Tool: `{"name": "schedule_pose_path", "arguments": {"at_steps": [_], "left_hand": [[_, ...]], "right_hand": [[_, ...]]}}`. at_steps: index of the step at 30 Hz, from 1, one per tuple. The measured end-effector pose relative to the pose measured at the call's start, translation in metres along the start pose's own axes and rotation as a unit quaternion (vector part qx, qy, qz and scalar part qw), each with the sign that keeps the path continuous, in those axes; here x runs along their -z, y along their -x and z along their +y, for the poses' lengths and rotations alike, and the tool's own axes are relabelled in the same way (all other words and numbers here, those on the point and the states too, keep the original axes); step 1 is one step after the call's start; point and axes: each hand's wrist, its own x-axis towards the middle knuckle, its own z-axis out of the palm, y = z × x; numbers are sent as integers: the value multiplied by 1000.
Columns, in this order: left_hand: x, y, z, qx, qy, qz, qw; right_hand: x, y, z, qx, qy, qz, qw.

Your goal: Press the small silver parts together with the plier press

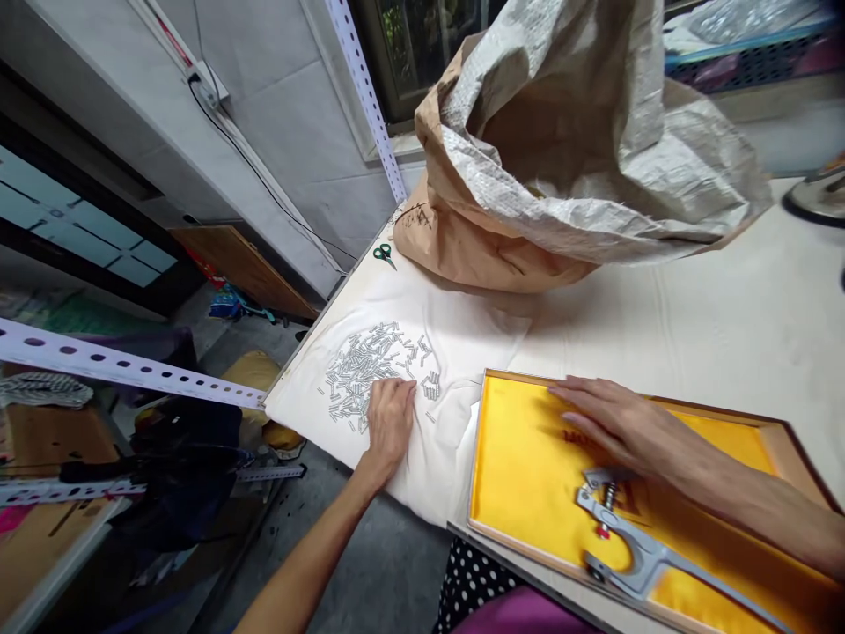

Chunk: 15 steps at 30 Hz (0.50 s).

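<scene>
My left hand [391, 417] rests palm down on the white cloth [462, 343], its curled fingertips among a spread of several small silver metal tubes [370, 363]. Whether it holds any of them is hidden. My right hand [613, 421] lies flat, fingers stretched out, on the yellow lining of a wooden tray [528, 475]. A silver hand press tool [634, 550] with a long handle lies in the tray just below that hand's wrist.
A large brown-and-white woven sack [568, 150] stands open at the back of the table. Green-handled scissors [384, 255] lie beside it near the table's left edge. Perforated metal rails [125, 365] and clutter fill the floor at the left.
</scene>
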Motion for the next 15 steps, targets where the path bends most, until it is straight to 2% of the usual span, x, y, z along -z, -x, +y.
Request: {"name": "schedule_pose_path", "arguments": {"at_steps": [4,6,8,11,15], "left_hand": [[8,-12,-16,54,-21,37,998],[15,-14,-29,56,-25,39,997],[19,-11,-39,21,-25,6,999],[19,-3,-46,-44,-27,-48,997],[12,2,-45,-79,-61,-46,994]], "right_hand": [[12,47,16,-55,-8,36,998],[12,71,25,-73,-1,56,996],[8,95,35,-103,6,58,993],[-2,124,45,-91,13,76,993],[-12,141,35,-100,8,76,992]]}}
